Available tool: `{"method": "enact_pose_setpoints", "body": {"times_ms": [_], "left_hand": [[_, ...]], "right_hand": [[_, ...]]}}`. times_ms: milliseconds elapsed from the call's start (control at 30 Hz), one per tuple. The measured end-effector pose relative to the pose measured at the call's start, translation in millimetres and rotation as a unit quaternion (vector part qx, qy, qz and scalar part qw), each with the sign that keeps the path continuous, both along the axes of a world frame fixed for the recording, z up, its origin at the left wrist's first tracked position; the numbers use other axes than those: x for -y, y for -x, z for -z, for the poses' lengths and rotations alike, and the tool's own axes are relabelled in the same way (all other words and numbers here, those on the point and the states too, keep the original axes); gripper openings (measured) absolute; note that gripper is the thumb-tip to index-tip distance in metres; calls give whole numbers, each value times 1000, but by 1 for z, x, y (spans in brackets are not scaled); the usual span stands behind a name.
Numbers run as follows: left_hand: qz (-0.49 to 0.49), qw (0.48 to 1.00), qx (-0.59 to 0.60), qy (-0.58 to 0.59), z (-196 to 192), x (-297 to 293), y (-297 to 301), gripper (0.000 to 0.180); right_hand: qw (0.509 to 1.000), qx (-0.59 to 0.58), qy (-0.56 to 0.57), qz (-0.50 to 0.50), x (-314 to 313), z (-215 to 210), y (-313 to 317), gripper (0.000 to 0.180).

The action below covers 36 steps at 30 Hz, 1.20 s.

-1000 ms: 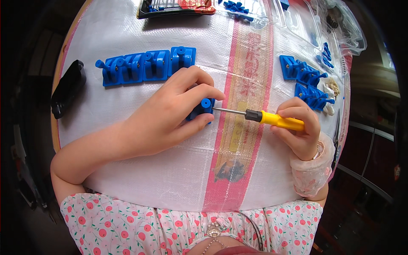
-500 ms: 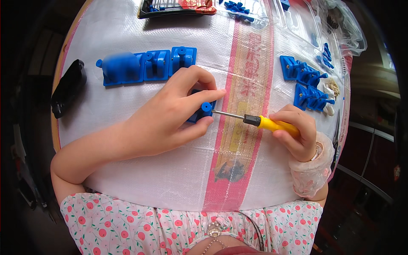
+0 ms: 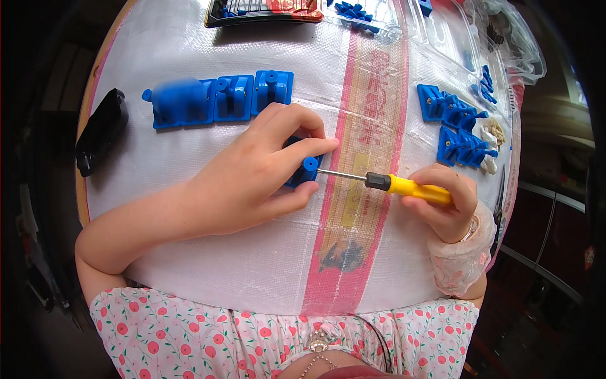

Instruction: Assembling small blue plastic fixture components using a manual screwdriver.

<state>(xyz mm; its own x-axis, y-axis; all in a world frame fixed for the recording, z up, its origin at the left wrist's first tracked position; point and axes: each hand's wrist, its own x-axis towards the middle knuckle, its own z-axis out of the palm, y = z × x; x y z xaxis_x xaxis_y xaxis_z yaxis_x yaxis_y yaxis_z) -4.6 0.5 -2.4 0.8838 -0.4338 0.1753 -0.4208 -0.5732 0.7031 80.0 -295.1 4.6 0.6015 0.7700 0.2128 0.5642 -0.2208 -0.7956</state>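
My left hand [image 3: 268, 165] grips a small blue plastic part [image 3: 308, 165] with a round peg, its fingers around the square base and hiding much of it. From the right, my right hand [image 3: 445, 197] is closed around the yellow handle of a screwdriver [image 3: 404, 186]. The metal shaft lies nearly level, and its tip meets the side of the peg. Whether a screw sits at the tip is too small to tell. Beyond my left hand stands a row of similar blue parts [image 3: 233, 98], one end of it blurred.
More blue parts stand in two groups [image 3: 449, 107] at the right. Loose blue pieces [image 3: 486, 85] lie beyond them. At the back are a black tray [image 3: 265, 20] and clear plastic containers [image 3: 442, 31]. A black case [image 3: 101, 131] rests by the left edge.
Both hands, the blue part and the screwdriver have shifted slightly to the right. The right hand's fingers have turned a little on the yellow handle.
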Motion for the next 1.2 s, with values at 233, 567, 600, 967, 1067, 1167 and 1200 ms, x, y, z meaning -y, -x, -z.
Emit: {"method": "enact_pose_setpoints", "body": {"times_ms": [233, 567, 600, 967, 1067, 1167, 1200], "left_hand": [[5, 1000, 5, -10, 0, 0, 0, 52], [8, 1000, 8, -18, -2, 1, 0, 59], [8, 1000, 6, -20, -2, 1, 0, 60], [13, 999, 6, -39, -2, 0, 2, 65], [15, 998, 9, -53, -2, 0, 2, 67], [18, 997, 16, -76, -1, 1, 3, 69], [19, 996, 18, -81, -1, 1, 3, 69]], "right_hand": [[999, 13, 26, -39, -2, -2, -5, 22], [997, 39, 28, -58, -10, -6, -3, 31], [997, 36, 27, -59, -10, -5, -3, 30], [998, 50, 15, -30, -8, -7, -2, 28], [998, 50, 15, -36, -8, -6, -2, 29], [998, 54, 16, -38, -8, -6, -2, 29], [998, 57, 16, -37, -8, -6, -3, 29]]}}
